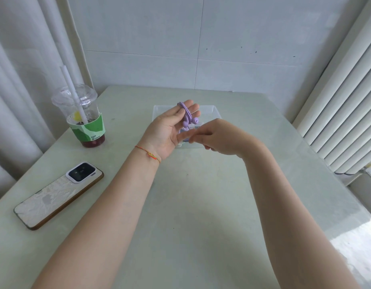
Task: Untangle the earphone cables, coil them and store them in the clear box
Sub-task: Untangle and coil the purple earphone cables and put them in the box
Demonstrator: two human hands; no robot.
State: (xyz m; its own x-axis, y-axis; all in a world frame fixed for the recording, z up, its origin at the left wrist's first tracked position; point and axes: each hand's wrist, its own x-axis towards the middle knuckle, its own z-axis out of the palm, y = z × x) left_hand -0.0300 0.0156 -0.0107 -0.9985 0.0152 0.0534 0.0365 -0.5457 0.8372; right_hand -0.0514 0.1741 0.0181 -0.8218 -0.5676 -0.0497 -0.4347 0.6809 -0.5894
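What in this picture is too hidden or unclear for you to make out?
- Head view: what lies inside the clear box; both hands cover its middle.
- Head view: the right hand fingertips are blurred, so whether they pinch the purple earphones cable end is unclear.
- Head view: how many turns wrap the left hand fingers; the fingers hide the far side.
- Head view: the small print on the cup sleeve is too small.

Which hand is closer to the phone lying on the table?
Left. The left hand, with the purple earphones coiled round its fingers, is above the clear box, up and right of the phone. The right hand is further right.
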